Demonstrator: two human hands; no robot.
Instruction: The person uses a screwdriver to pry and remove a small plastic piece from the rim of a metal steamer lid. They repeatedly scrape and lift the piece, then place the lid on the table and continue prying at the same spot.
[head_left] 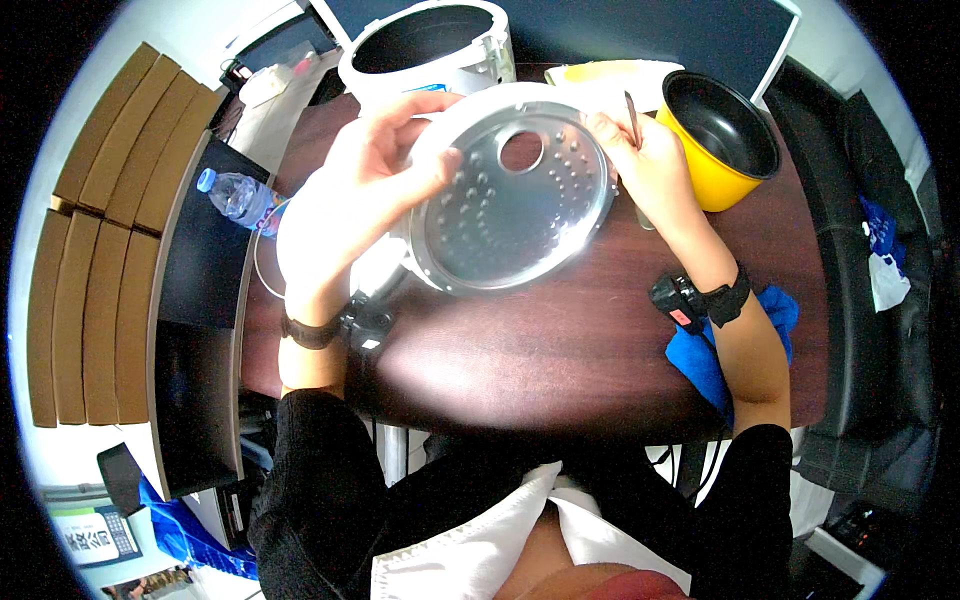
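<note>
My left hand (370, 180) grips the left edge of a round rice cooker lid (500, 235), its thumb over the metal inner face. That face is shiny, dotted with small raised bumps, and has a round hole near the top. The lid is tilted up above the table with its inner side toward me. At its upper right rim, the fingers of my right hand (645, 165) are closed around a slim dark metal tool (632, 112). Its tip sticks up above the fist, and what kind of tool it is I cannot make out.
A white rice cooker body (505, 50) stands at the back. The yellow inner pot (700, 165), black inside, is at the right. A blue cloth (700, 375) lies under my right forearm. A water bottle (238, 198) is at the left, near stacked brown boxes (90, 310).
</note>
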